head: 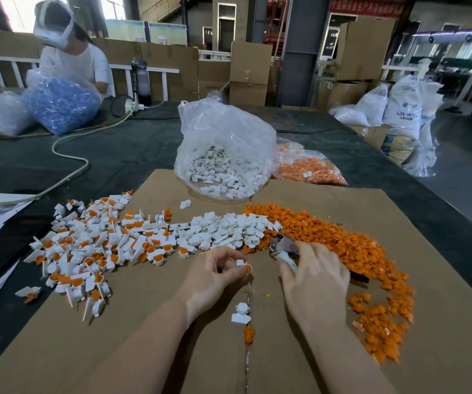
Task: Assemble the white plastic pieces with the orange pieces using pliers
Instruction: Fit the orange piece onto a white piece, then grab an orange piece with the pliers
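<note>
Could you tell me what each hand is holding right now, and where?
Left hand pinches a white-and-orange piece at its fingertips; right hand grips the pliers by the handles.

- Left hand (pixel 218 270): bare, with no glove, ring or watch.
- Right hand (pixel 315 275): bare as well.
- Both forearms are uncovered up to the frame's lower edge; no sleeve shows.

left hand (pixel 215 273) pinching white-orange piece (pixel 244 267), right hand (pixel 315 275) gripping pliers (pixel 283 248)

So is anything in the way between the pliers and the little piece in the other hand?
Nothing visible. The left hand pinches the white-and-orange piece; the right hand holds the pliers just beside it, only bare cardboard between.
</note>
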Motion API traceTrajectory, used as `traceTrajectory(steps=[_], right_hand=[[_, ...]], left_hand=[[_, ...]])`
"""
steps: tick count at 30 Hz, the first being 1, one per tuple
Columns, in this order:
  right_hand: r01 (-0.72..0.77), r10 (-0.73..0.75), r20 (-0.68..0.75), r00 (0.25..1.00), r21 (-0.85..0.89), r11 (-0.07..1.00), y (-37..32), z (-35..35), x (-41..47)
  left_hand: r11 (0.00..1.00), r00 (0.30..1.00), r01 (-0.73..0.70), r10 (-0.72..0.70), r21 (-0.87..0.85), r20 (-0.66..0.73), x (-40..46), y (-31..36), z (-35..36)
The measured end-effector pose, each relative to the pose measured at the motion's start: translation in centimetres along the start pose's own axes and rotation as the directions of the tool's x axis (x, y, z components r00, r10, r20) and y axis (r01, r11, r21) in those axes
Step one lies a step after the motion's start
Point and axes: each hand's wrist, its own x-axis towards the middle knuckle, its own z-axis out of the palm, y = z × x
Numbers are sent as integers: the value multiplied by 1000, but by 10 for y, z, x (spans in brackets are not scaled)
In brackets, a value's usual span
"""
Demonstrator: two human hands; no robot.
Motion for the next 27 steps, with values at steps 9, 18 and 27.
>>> traceTrajectory(steps=[9, 18, 27], right_hand=[[-71, 207, 373, 905, -347, 935, 26, -9, 13], [10, 53, 353, 934, -172, 985, 15, -27, 21], [-346, -104, 727, 679, 441, 828, -5, -44, 29]], left_hand=[[998, 997, 35, -32, 47, -72, 3, 3, 2], [945, 964, 172, -219, -277, -149, 8, 13, 3], [820, 930, 225, -342, -526, -135, 17, 34, 3]])
